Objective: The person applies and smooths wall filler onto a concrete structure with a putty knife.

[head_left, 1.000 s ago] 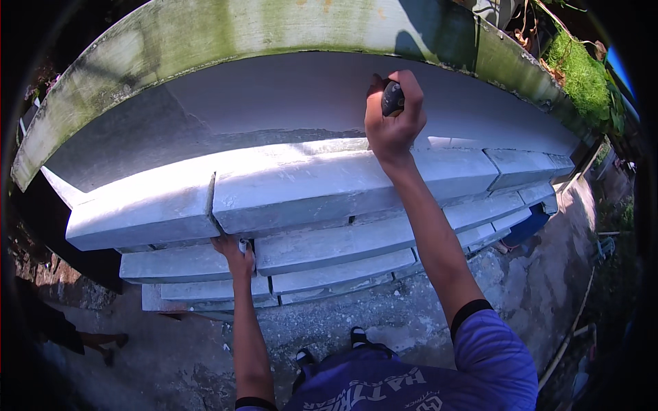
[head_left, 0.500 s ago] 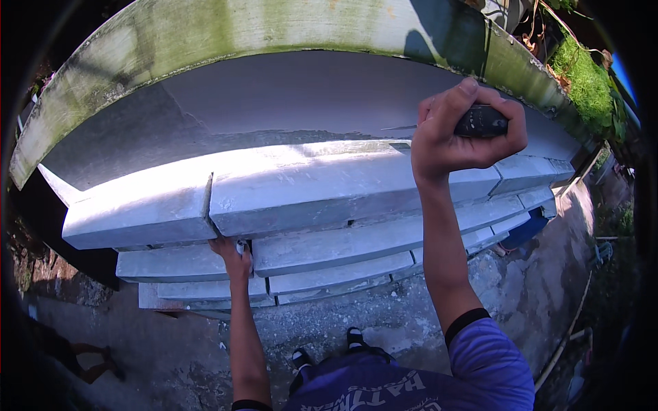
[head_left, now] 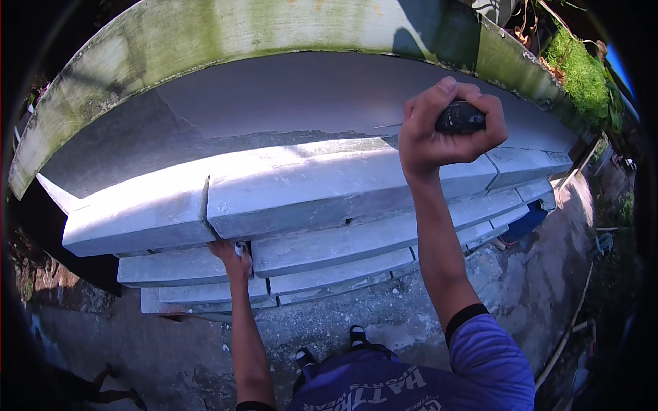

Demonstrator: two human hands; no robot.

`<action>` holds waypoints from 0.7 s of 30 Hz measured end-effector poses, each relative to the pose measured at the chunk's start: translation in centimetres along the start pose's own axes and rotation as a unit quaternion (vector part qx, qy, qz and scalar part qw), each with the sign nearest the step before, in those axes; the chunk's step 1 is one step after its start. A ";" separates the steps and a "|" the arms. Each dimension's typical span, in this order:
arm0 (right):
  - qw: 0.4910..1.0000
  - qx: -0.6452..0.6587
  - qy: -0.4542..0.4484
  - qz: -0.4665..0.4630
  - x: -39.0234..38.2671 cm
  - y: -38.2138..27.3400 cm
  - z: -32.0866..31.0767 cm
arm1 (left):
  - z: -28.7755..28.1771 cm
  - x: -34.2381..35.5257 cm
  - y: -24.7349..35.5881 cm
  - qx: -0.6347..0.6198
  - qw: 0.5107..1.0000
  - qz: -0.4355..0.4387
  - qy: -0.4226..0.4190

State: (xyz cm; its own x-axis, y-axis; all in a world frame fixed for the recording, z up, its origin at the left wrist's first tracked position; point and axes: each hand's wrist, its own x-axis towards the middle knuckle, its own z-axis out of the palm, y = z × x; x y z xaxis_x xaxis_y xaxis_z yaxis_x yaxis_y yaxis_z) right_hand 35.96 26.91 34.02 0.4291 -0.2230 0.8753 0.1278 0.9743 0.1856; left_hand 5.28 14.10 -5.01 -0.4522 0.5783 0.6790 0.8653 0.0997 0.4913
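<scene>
My right hand (head_left: 449, 130) is closed around the black handle (head_left: 460, 118) of a trowel. The trowel's thin blade (head_left: 389, 126) shows almost edge-on against the smooth grey plaster wall (head_left: 288, 96); the rest of it is behind my hand. Lower down on the left, my left hand (head_left: 236, 262) is at the underside of the upper grey concrete block (head_left: 308, 198), by a gap in the row beneath. Its fingers are curled around a small pale, rounded piece (head_left: 239, 248), mostly hidden, whose kind I cannot make out.
Further rows of concrete blocks (head_left: 329, 250) step down towards my feet. A mossy curved concrete rim (head_left: 240, 31) arches above the wall. At the lower left another person's legs (head_left: 113, 396) show. A blue container (head_left: 526, 225) and a long pole (head_left: 572, 325) are on the right.
My right hand has slid a little to the left along the wall with the trowel. My left hand stays in place. The other person's legs have shifted lower.
</scene>
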 end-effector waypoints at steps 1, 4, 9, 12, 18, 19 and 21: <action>1.000 0.002 0.002 -0.001 0.0 0.4 0.2 | 0.1 0.0 -0.1 -0.002 1.000 -0.002 -0.001; 0.970 -0.188 -0.066 -0.137 0.7 1.5 0.1 | 0.5 0.1 0.0 0.004 1.000 0.007 0.004; 0.999 -0.014 0.034 -0.010 0.5 0.1 -0.3 | 0.3 0.2 -0.2 0.003 1.000 0.019 0.020; 0.986 -0.139 -0.058 -0.070 0.5 0.7 -0.1 | 0.4 0.0 -0.5 0.007 1.000 0.019 0.021; 0.979 -0.154 -0.072 -0.109 0.0 1.4 -0.7 | 0.5 -0.1 -0.4 0.014 1.000 0.004 0.005; 0.983 -0.143 -0.075 -0.084 -0.1 1.5 -0.8 | 0.5 -0.2 -0.7 0.021 1.000 0.010 0.018; 0.997 -0.053 -0.018 -0.043 0.7 -0.6 -0.3 | 0.4 0.0 -0.5 0.011 1.000 0.009 0.012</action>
State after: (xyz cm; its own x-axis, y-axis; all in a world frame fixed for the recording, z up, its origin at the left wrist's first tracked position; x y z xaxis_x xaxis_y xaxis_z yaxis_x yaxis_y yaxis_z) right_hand 36.50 26.13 34.38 0.3798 -0.3030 0.8740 0.2579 0.9420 0.2145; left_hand 4.98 14.35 -5.48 -0.4418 0.5612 0.6999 0.8774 0.1079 0.4674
